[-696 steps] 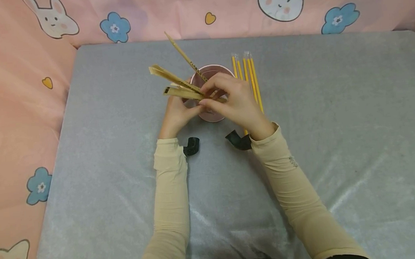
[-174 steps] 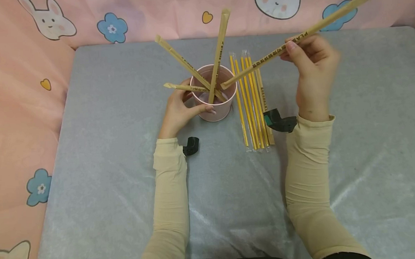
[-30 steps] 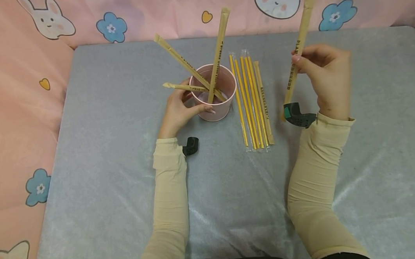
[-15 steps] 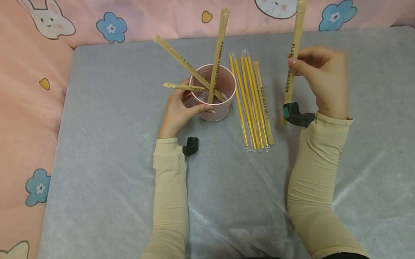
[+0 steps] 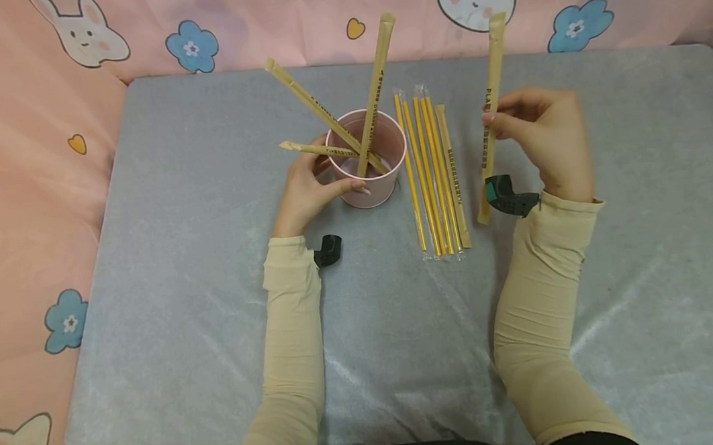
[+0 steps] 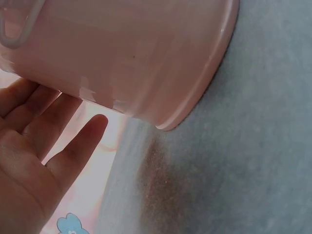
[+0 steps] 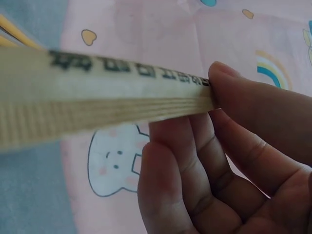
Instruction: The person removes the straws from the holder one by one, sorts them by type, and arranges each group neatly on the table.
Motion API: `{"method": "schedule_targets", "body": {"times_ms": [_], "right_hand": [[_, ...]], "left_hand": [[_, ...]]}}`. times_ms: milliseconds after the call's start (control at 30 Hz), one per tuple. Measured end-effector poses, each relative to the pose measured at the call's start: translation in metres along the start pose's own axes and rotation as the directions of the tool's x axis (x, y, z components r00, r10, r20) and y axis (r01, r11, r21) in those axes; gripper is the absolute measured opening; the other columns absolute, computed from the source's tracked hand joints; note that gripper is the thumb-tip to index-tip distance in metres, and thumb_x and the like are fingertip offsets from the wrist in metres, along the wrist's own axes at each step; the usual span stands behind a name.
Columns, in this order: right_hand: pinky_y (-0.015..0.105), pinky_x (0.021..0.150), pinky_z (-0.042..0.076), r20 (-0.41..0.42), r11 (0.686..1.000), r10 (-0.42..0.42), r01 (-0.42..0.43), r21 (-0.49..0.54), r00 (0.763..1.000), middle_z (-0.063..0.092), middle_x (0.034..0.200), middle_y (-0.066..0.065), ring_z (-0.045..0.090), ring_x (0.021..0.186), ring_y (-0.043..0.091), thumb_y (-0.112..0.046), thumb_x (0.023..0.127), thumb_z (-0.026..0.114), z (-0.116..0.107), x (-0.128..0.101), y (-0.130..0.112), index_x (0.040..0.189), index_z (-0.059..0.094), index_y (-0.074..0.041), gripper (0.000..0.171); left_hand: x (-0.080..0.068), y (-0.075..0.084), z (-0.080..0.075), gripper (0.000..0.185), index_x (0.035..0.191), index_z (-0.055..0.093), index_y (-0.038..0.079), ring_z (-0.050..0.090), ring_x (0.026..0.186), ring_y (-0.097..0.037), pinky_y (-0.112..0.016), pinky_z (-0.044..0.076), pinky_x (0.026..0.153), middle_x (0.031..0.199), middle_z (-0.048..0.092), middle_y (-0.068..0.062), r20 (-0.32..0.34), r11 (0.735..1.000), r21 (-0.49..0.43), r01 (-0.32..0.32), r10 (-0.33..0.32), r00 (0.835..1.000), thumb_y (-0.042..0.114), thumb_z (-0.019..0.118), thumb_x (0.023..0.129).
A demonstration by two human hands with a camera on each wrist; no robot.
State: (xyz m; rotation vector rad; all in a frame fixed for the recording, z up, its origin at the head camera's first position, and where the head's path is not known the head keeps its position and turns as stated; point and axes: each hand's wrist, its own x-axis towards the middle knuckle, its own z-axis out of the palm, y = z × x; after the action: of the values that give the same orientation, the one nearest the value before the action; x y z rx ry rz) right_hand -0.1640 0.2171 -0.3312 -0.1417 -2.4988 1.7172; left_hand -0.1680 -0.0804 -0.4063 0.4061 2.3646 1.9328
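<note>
My left hand [image 5: 303, 195] grips a pink cup [image 5: 376, 193] standing on the table, thumb across the front below the rim and fingers round the far left side. Three paper-wrapped straws [image 5: 380, 67] lean out of the cup, two to the left and one toward the back. Between thumb and fingertips my right hand [image 5: 548, 135] pinches another paper-wrapped straw [image 5: 495, 54] with dark print, held nearly upright. To its left lies a row of yellow straws in clear wrappers [image 5: 429, 178], with one paper-wrapped straw [image 5: 454, 184] along the row's right side.
Grey cloth covers the table [image 5: 205, 338]. A pink curtain [image 5: 298, 30] with rabbits and flowers hangs behind it and down the left side. Black wrist cameras [image 5: 329, 251] stick out from both sleeves.
Earlier my right hand held several paper straws over the cup; now three stand in it and one lies beside the yellow straws. Just now the pinched straw moved slightly left and down.
</note>
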Motion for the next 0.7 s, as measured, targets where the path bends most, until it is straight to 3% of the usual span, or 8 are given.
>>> {"method": "schedule_targets", "body": {"times_ms": [433,700], "right_hand": [[0.016,0.061,0.052,0.1,0.994,0.032,-0.021,-0.106,0.994,0.066,0.069,-0.013,0.061,0.062,0.008,-0.002,0.082,0.07,0.0,0.004,0.008,0.093,0.07,0.008,0.014],[0.017,0.059,0.051,0.192,0.964,0.096,-0.043,-0.262,0.977,0.064,0.068,-0.01,0.06,0.062,0.008,-0.011,0.086,0.069,0.0,0.005,0.012,0.097,0.066,0.01,0.024]], "left_hand": [[0.0,-0.001,0.0,0.075,0.135,0.051,0.005,0.052,0.118,-0.014,-0.022,0.039,0.102,0.131,0.054,-0.008,0.002,1.0,-0.011,0.015,-0.015,1.0,0.006,0.085,0.069],[0.0,-0.002,0.0,0.074,0.134,0.052,0.004,0.053,0.117,-0.015,-0.023,0.04,0.101,0.129,0.055,-0.009,0.0,1.0,-0.011,0.009,-0.009,1.0,0.006,0.085,0.068]]}}
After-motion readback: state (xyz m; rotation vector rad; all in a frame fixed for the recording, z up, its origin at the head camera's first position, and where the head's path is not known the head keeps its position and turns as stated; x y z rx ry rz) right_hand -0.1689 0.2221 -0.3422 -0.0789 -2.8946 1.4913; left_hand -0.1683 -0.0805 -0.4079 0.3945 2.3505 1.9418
